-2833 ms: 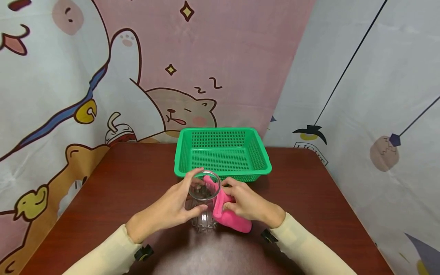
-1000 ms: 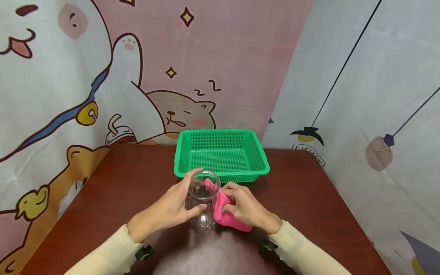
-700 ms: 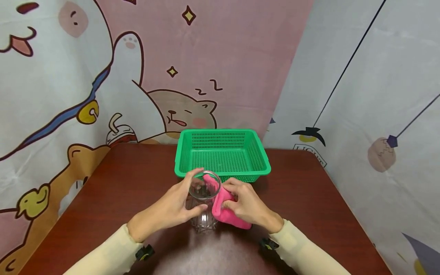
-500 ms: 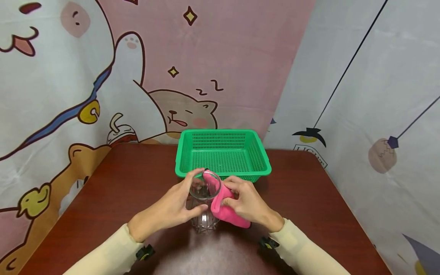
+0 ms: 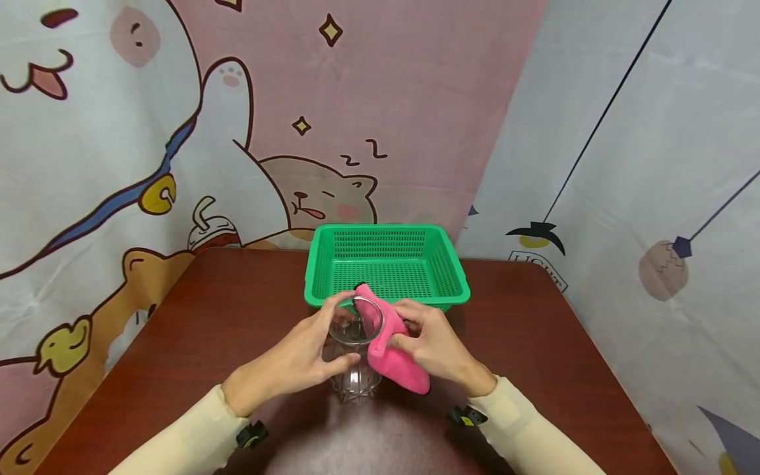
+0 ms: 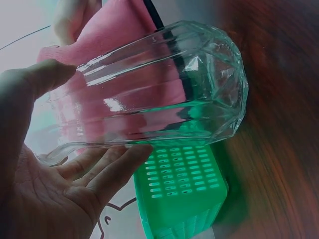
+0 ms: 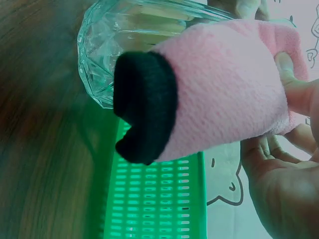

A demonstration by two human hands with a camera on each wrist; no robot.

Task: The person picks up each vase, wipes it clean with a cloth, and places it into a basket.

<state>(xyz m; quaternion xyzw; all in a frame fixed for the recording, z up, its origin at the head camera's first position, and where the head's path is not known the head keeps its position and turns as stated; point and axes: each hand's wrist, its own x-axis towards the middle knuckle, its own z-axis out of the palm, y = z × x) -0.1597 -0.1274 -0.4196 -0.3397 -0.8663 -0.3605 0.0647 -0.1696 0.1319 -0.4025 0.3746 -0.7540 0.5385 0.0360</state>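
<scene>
My left hand [image 5: 293, 353] grips a clear ribbed glass vase [image 5: 356, 377] near its rim, thumb on the near side and fingers around the far side. The vase stands upright, mouth up, with a faceted base seen in the left wrist view. A pink cloth [image 5: 396, 361] with dark trim is pinched in my right hand [image 5: 436, 343], thumb against fingers. It lies along the right side of the vase, and its upper end reaches past the rim. In the right wrist view, the folded cloth [image 7: 219, 89] covers part of the glass [image 7: 99, 50].
Just behind the hands, a green perforated plastic basket [image 5: 380, 241] sits on the dark reddish-brown table [image 5: 237, 297]. A cartoon-printed fabric backdrop [image 5: 415, 99] rises behind the table and along its sides.
The cloth's upper end has moved up above the vase rim, and its lower end has shifted slightly up and left. My right hand rose a little; my left hand keeps its grip.
</scene>
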